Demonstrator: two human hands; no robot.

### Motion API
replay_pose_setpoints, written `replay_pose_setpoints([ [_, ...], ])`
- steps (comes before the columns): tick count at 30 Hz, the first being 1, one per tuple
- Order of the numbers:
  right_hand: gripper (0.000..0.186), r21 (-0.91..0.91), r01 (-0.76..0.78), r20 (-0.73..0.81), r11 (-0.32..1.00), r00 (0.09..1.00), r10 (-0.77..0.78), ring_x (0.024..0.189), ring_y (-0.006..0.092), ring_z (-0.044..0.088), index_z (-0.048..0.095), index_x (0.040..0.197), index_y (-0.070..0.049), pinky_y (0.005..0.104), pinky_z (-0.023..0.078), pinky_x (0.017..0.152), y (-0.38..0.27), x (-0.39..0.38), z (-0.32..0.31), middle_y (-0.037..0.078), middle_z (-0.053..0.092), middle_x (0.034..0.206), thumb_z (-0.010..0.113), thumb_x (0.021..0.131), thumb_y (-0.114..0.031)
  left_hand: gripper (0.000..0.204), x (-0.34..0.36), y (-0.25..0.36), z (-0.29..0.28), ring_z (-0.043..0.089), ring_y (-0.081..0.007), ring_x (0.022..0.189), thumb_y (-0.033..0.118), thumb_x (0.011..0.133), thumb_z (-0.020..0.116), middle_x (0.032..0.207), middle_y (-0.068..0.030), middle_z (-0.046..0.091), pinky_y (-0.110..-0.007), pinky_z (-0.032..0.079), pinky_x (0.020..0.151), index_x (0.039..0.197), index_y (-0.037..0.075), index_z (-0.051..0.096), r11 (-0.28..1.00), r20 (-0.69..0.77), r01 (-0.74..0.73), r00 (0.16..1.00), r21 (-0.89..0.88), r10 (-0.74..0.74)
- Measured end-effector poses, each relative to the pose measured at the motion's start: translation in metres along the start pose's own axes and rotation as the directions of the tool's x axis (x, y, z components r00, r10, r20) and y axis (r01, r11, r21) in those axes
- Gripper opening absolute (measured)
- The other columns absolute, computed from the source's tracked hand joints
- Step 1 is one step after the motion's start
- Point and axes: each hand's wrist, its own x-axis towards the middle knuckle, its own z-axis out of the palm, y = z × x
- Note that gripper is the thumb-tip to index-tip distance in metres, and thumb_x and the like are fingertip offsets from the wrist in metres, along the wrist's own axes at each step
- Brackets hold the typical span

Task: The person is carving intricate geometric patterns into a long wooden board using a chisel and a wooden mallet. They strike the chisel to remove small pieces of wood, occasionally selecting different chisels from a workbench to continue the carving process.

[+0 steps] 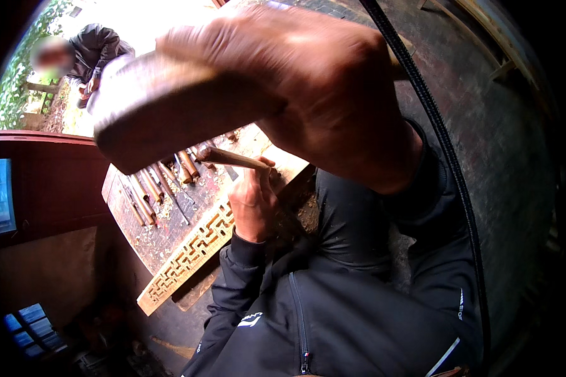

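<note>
My right hand is raised close to the camera, closed around a wooden mallet and blurred by motion. The mallet's block reaches left above the bench. Lower down, my left hand grips a chisel by its wooden handle, the handle's end leaning up to the left. Its cutting end is hidden by the hand. Beneath that hand lies a long pale wooden board with a carved, pierced geometric pattern, running from lower left to upper right.
Several wooden-handled chisels lie among wood shavings on the workbench. A dark cord hangs down the right side. Beyond the doorway, a person in a dark jacket is outside. A red door panel stands at left.
</note>
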Motion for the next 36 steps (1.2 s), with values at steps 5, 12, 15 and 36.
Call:
replay_pose_setpoints([
  [5,0.043,-0.254,0.164,0.099,0.953,0.985,-0.143,0.088,0.0223,0.079,0.086,0.129,-0.025,0.0373,0.063,0.077,-0.005,-0.002,0.003,0.005,0.083,0.109,0.083,0.088,-0.034,0.017,-0.005,-0.013,0.010,0.076,-0.0362,0.076,0.000,0.105,0.069,0.094,-0.0152,0.075,-0.046,0.059,0.067,0.122,0.004,0.067,0.999,-0.009,-0.034,0.999,-0.003,0.034],
  [12,0.044,-0.305,0.113,0.135,0.946,0.988,-0.074,0.092,0.0226,0.081,0.085,0.132,-0.024,0.0358,0.064,0.080,-0.010,-0.007,-0.011,0.006,0.083,0.113,0.086,0.088,-0.032,0.016,-0.008,-0.024,0.015,0.073,-0.0313,0.075,0.010,0.096,0.083,0.100,-0.0098,0.073,-0.042,0.057,0.065,0.110,0.010,0.075,0.961,-0.108,-0.204,0.968,0.188,0.227],
  [15,0.044,-0.343,0.208,0.028,0.916,0.977,-0.212,0.092,0.0234,0.080,0.084,0.133,-0.022,0.0364,0.064,0.079,0.007,-0.009,-0.002,0.007,0.083,0.112,0.085,0.090,-0.029,0.018,-0.007,-0.035,0.024,0.075,-0.0264,0.073,0.014,0.092,0.089,0.105,-0.0044,0.080,-0.040,0.058,0.064,0.107,0.012,0.078,0.915,-0.110,-0.215,0.958,0.343,0.266],
  [36,0.046,0.228,-0.063,-0.090,0.972,0.992,0.085,0.097,0.0294,0.084,0.074,0.143,-0.008,0.0393,0.068,0.080,0.010,0.022,-0.034,0.019,0.081,0.109,0.082,0.098,-0.003,0.017,-0.008,-0.045,0.027,0.074,-0.0237,0.071,0.007,0.087,0.084,0.097,-0.0035,0.076,-0.037,0.057,0.062,0.101,0.014,0.078,0.923,-0.124,-0.201,0.959,0.329,0.253],
])
